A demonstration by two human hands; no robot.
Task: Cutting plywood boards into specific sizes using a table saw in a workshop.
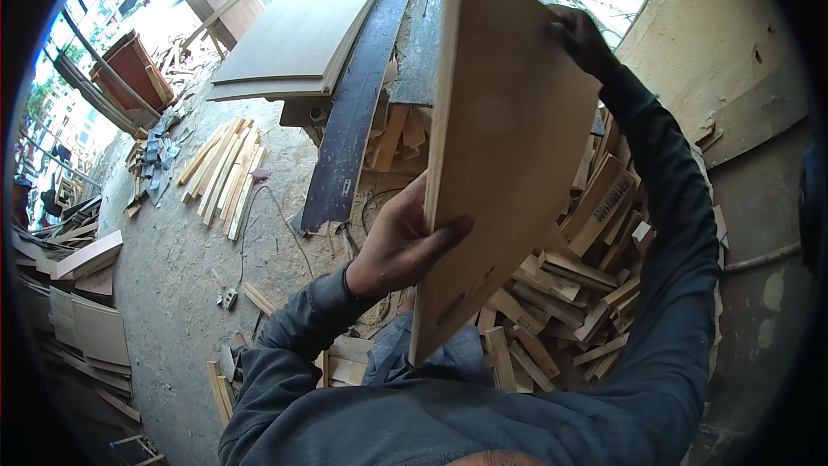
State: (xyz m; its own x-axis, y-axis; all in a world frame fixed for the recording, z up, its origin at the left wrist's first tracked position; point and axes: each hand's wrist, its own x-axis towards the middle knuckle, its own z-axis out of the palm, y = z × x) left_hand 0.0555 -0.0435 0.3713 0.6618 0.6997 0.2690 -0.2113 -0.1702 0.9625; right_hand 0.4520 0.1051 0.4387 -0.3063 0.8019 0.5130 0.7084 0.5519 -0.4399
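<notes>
A large plywood panel point(509, 129) is held up on edge in front of me, its pale left edge facing up toward the view. My left hand point(405, 237) grips that left edge, thumb on the broad face and fingers behind, where they are mostly hidden. Up at the far right corner, my right hand point(582, 39) is closed over the panel's edge. Just beyond the panel stands a worktable with a long dark board point(358, 112) along it. A stack of plywood sheets point(297, 34) lies to the left of that board.
Wood offcuts point(569, 293) are heaped at the right, beneath the panel. A bundle of wood strips point(226, 174) lies on the floor at left, near a thin cable point(289, 229). Sheet scraps point(90, 324) pile up at the far left. A wall point(750, 52) rises at right.
</notes>
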